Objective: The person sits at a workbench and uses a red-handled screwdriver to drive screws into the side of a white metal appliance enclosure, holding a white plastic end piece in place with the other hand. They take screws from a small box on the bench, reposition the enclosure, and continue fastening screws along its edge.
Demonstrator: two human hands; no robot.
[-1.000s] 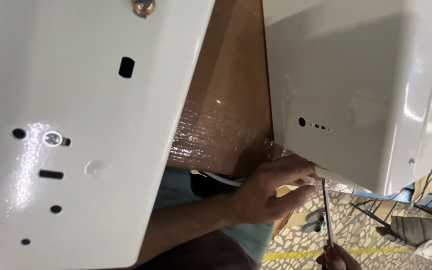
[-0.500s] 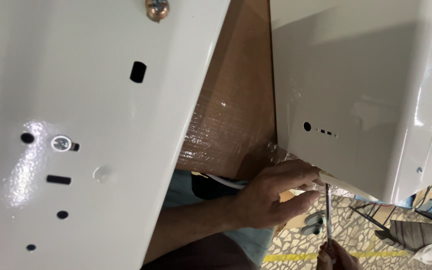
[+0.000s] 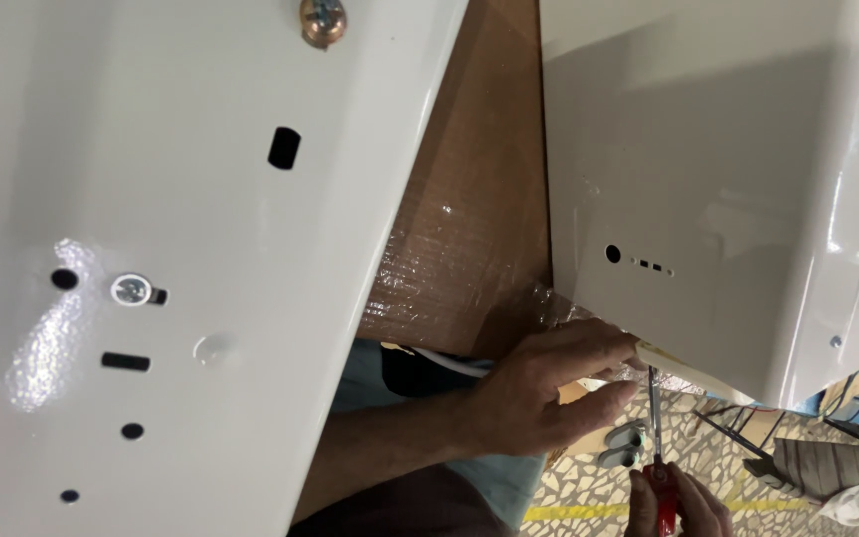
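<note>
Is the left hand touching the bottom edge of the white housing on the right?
Touching. In the head view the left hand has its fingertips pressed against the lower edge of the white housing, with no gap visible between them.

The right hand point(image 3: 678, 507) and screwdriver point(image 3: 656, 438) handle are cut off below — the tip hides under the panel point(image 3: 718, 199).

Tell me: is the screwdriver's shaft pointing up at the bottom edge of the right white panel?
Yes: the screwdriver, held by the right hand, points its shaft up to the lower edge of the right white panel.
</note>
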